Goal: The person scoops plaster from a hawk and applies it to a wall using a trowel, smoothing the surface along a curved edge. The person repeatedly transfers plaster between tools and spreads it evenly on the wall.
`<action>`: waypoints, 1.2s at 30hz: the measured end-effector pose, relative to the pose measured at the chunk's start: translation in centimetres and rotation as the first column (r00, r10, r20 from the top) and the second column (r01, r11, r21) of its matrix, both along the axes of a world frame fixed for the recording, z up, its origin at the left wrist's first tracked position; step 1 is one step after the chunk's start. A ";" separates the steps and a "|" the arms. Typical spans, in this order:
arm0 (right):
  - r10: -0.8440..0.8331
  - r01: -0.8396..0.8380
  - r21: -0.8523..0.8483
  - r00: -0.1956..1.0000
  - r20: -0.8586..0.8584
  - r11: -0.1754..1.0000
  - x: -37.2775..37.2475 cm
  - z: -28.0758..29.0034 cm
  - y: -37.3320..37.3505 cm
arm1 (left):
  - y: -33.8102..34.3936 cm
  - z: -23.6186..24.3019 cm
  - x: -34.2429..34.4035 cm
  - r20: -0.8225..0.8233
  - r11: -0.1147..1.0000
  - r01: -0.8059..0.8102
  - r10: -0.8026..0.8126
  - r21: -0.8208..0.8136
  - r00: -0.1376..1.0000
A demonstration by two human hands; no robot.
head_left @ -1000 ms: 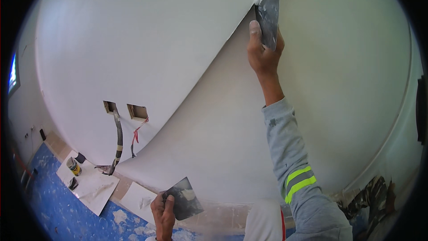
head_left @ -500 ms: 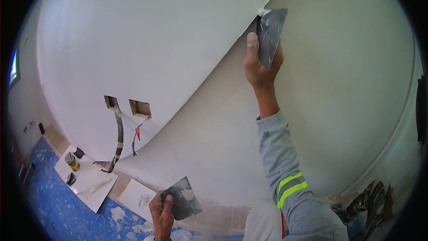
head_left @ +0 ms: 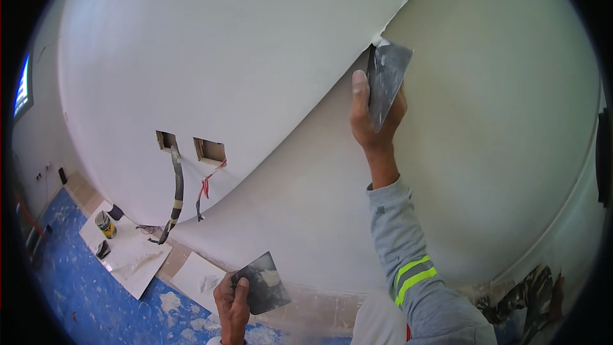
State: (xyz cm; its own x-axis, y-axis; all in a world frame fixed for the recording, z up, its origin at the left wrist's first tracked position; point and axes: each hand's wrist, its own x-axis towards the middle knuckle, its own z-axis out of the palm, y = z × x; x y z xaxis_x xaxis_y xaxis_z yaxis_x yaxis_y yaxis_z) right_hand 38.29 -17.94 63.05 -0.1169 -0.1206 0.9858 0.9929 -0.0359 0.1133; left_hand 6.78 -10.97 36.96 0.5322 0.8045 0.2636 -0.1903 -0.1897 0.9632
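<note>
My right hand (head_left: pixel 378 112) is closed around a dark, wide-bladed putty knife (head_left: pixel 388 73), thumb along its left side. The blade's upper end touches the edge of the white wall (head_left: pixel 255 45), where a dab of white filler (head_left: pixel 377 40) sits. My right arm reaches up in a grey sleeve with a yellow-green band. Lower down, my left hand (head_left: pixel 232 303) grips a second putty knife (head_left: pixel 263 284), a flat dark plate with a pale smear of filler on it. It is held apart from the wall, and its handle is hidden by my fingers.
Two square wall openings (head_left: pixel 209 151) hold a thick dark cable (head_left: pixel 177 188) and red wires (head_left: pixel 205 186) that hang out. At the left, a can (head_left: pixel 105 224) stands on a white board (head_left: pixel 137 262) over a splattered blue floor covering (head_left: pixel 83 281). Camouflage-patterned cloth (head_left: pixel 533 294) shows at lower right.
My right hand and its putty knife have moved down along the wall edge, with the filler dab lower too. The view has shifted slightly; my left hand is nearly unchanged.
</note>
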 end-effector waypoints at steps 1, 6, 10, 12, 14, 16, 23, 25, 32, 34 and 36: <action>0.002 -0.002 -0.006 1.000 -0.002 1.000 0.0 -0.3 0.0 | 0.0 0.0 0.0 -0.002 1.000 0.002 -0.002 -0.003 1.000; -0.007 0.005 -0.029 0.999 -0.043 1.000 -0.5 -1.6 0.7 | 0.0 0.6 -0.2 -0.027 1.000 -0.015 0.016 0.019 1.000; -0.036 0.035 -0.042 0.999 -0.037 0.999 -0.8 -2.7 1.0 | 0.2 0.6 -0.3 -0.025 1.000 -0.010 0.010 0.012 1.000; -0.024 0.022 -0.046 0.999 -0.048 0.999 -1.3 -3.1 1.3 | 0.3 0.5 -0.4 -0.024 1.000 -0.020 0.020 0.024 1.000; -0.027 0.026 -0.041 0.999 -0.047 0.999 -1.5 -3.6 1.5 | 0.5 0.3 -0.4 -0.012 1.000 -0.020 0.020 0.019 1.000; -0.030 0.028 -0.034 0.998 -0.053 0.999 -1.6 -4.1 1.8 | 0.6 0.0 -0.4 0.009 1.000 -0.015 0.015 -0.002 1.000; -0.040 0.039 -0.031 0.997 -0.059 0.999 -2.1 -5.8 2.8 | 1.2 -0.4 -0.9 -0.007 1.000 -0.031 0.031 -0.002 0.999; -0.035 0.034 -0.029 0.998 -0.061 0.999 -2.0 -6.3 3.1 | 1.4 -0.3 -1.1 -0.004 1.000 -0.031 0.031 -0.002 1.000; -0.068 0.068 -0.012 0.997 -0.032 0.998 -2.4 -7.7 4.1 | 1.8 -0.4 -1.6 0.001 0.997 -0.079 0.079 0.002 0.997; -0.090 0.089 -0.020 0.996 -0.028 0.996 -2.4 -8.2 4.3 | 1.9 -0.3 -1.8 -0.015 0.996 -0.090 0.090 -0.005 0.996; -0.102 0.101 -0.023 0.995 -0.020 0.995 -2.5 -8.7 4.6 | 2.0 -0.1 -2.0 -0.026 0.996 -0.087 0.086 -0.009 0.996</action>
State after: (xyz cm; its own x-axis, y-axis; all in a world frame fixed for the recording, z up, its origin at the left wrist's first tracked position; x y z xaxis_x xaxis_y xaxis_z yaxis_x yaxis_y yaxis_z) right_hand 35.84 -13.38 54.39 -0.1066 -0.0872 0.9905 0.9864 -0.1342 0.0943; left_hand 4.74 -8.95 36.83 0.4671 0.8503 0.2425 -0.1485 -0.1949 0.9695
